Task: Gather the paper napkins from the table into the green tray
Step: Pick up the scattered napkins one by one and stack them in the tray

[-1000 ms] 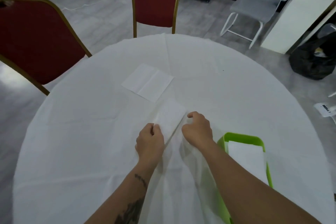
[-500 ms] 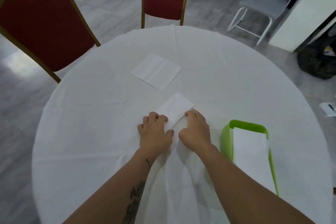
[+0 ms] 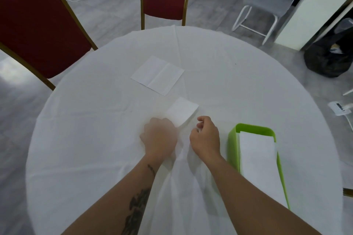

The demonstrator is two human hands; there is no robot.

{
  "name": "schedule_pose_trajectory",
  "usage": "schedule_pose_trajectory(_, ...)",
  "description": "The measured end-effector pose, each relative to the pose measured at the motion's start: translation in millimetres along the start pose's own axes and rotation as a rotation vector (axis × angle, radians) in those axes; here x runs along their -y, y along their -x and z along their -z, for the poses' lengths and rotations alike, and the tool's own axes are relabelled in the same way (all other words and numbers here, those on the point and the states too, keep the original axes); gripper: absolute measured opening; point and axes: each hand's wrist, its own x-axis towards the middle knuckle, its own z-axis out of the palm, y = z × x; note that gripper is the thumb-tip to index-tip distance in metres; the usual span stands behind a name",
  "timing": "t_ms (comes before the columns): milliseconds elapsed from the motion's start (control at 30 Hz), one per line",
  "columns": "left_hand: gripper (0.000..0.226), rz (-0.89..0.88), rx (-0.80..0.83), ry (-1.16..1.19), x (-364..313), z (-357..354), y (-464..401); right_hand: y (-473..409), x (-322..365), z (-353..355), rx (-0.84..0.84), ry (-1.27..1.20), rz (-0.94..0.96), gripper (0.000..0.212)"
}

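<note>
At mid-table, my left hand (image 3: 159, 137) pinches the folded napkin (image 3: 182, 111), blurred.
Its long axis runs toward one o'clock; my right hand (image 3: 205, 135), loosely curled and empty, sits nearer the tray (image 3: 232, 139).

Folded napkin (image 3: 182, 111): white paper, narrow rectangle, lying flat on the counter (image 3: 95, 139) approx. mid-counter, angled w/ far end pointing up-right; near end disappears under the left hand (image 3: 159, 136), blurred there, so contact unclear. Open napkin (image 3: 157, 75): white, wider, one crease down the middle, flat, farther out and slightly left, apart from the folded one. Green tray (image 3: 232, 143): lime plastic, long, rounded corners, upright walls, on the counter's right side, near the edge. Inside it, white napkins (image 3: 257, 160) stacked flat, filling most of the floor.
</note>
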Motion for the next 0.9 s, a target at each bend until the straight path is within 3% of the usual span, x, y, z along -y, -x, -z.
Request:
schedule_pose_trajectory(133,0.007,-0.068,0.057,0.038,-1,3,13,-8,18,1,0.085,-0.262,-0.275,0.029)
schedule_pose_trajectory(200,0.005,-0.126,0.097,0.047,0,4,22,-12,23,2,0.133,-0.321,-0.321,0.026)
schedule_pose_trajectory(300,0.006,-0.182,0.129,0.067,2,8,35,-8,26,6,0.109,-0.311,-0.288,0.006)
schedule_pose_trajectory(667,0.016,-0.335,0.192,0.338,-42,49,50,19,40,85,0.138,-0.202,-0.029,0.006)
schedule_pose_trajectory(900,0.023,-0.434,0.426,0.346,-88,34,74,37,-4,174,0.154,0.128,-0.106,0.024)
